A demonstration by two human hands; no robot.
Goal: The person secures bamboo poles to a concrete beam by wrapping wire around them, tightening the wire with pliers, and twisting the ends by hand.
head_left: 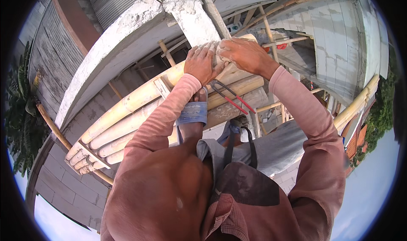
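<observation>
My left hand (201, 62) lies against the foot of a rough white concrete column (194, 24), its fingers stretched over the surface. Beside it, my right hand (246, 54) has its fingers curled over an edge at the column's right side; whatever is under them is hidden. Both hands look dusty. Just below them, long-handled pincers (235, 104) with red grips rest on the bamboo poles (135, 95), clear of my hands. A blue sandal (193, 112) is on my foot, which stands on those poles.
A curved concrete beam (114, 44) runs left from the column. A timber (216, 18) leans along the column's right side. Grey block walls (335, 37) stand right and lower left. A wooden crosspiece (94, 155) spans the poles' left end. Gaps beside the platform show a drop.
</observation>
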